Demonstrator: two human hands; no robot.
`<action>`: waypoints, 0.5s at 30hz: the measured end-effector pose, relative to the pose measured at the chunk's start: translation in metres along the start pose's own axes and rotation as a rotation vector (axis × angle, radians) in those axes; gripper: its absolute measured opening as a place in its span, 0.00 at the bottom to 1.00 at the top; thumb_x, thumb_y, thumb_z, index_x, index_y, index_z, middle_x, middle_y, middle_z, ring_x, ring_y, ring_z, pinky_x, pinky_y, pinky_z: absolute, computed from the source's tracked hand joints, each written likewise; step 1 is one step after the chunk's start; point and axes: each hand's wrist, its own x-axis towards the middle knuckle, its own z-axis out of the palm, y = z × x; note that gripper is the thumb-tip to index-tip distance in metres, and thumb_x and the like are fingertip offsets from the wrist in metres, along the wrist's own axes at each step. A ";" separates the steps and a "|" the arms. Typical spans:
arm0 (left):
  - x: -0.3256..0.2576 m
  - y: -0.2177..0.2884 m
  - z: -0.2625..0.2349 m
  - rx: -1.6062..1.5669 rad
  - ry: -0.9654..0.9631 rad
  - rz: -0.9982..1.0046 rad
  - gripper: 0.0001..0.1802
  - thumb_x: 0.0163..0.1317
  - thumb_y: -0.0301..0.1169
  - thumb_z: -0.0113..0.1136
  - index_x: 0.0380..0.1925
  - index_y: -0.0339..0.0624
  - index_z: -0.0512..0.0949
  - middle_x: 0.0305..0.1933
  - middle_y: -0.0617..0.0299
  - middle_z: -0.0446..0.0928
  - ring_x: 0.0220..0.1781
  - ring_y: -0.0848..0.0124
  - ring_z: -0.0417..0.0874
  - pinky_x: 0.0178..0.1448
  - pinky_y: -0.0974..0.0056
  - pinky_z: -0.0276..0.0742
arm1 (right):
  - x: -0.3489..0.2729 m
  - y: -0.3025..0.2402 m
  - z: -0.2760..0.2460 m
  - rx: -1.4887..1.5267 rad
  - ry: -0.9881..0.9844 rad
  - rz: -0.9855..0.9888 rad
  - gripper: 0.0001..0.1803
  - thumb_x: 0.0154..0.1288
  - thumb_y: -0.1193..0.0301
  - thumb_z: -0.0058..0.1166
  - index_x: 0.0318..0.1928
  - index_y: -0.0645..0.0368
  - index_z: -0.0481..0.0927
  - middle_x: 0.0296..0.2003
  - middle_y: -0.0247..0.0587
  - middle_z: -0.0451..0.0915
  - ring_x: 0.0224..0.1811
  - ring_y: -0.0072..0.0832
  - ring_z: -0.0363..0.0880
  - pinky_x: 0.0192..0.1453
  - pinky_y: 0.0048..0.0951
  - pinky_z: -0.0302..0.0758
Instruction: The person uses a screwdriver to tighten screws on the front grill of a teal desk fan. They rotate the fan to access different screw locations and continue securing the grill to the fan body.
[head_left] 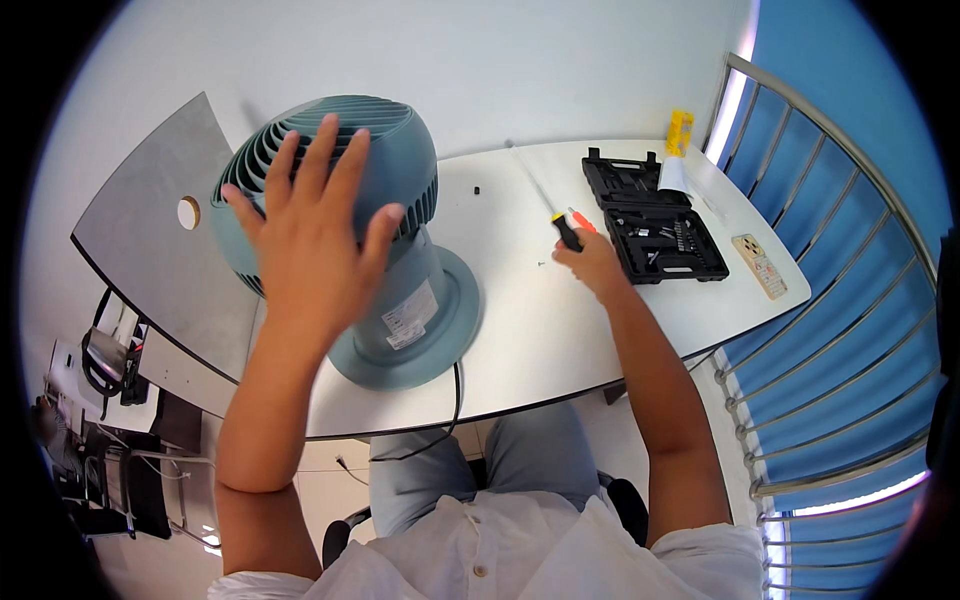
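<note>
A grey-green desk fan (405, 165) stands on the white table, its grille tilted up and toward the left. My left hand (318, 240) is spread wide over the fan head; whether it touches the fan I cannot tell. In my right hand (597, 266) is a long screwdriver (566, 232) with a black and yellow handle, its shaft slanting away to the far left. Just beyond those fingers lies a red-handled tool (581, 219). A tiny screw (541, 264) rests on the tabletop left of my right hand, and a small black piece (477, 190) lies farther back.
Right of my right hand lies an opened black tool case (616, 185) with bits and sockets. A remote control (762, 267) and a yellow object (679, 132) are nearby. The fan's cord (459, 390) drops over the front edge. A metal railing (860, 175) borders the right.
</note>
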 end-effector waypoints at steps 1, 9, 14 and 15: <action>0.004 -0.012 -0.005 -0.065 0.009 0.036 0.36 0.59 0.53 0.62 0.67 0.55 0.71 0.75 0.58 0.63 0.78 0.48 0.56 0.74 0.25 0.38 | 0.004 0.004 0.010 -0.054 -0.009 0.004 0.15 0.55 0.63 0.66 0.35 0.60 0.79 0.27 0.41 0.79 0.30 0.32 0.79 0.38 0.35 0.73; 0.061 -0.078 -0.017 -0.361 -0.344 0.316 0.40 0.53 0.62 0.62 0.64 0.56 0.75 0.75 0.52 0.64 0.77 0.44 0.59 0.77 0.39 0.53 | 0.013 -0.005 0.040 -0.555 -0.039 0.021 0.13 0.56 0.68 0.62 0.43 0.57 0.83 0.42 0.44 0.83 0.47 0.43 0.82 0.49 0.42 0.78; 0.078 -0.064 -0.015 -0.292 -0.444 0.268 0.41 0.52 0.57 0.60 0.65 0.50 0.74 0.74 0.50 0.64 0.72 0.46 0.67 0.74 0.47 0.62 | 0.018 -0.014 0.040 -0.637 -0.100 0.049 0.10 0.57 0.70 0.60 0.40 0.57 0.82 0.40 0.43 0.84 0.46 0.41 0.83 0.47 0.42 0.79; 0.080 -0.060 -0.016 -0.282 -0.442 0.268 0.41 0.52 0.57 0.59 0.64 0.50 0.74 0.73 0.50 0.66 0.71 0.47 0.68 0.73 0.48 0.64 | 0.019 -0.015 0.041 -0.663 -0.104 0.036 0.09 0.57 0.70 0.60 0.39 0.57 0.82 0.40 0.43 0.84 0.45 0.41 0.83 0.47 0.42 0.79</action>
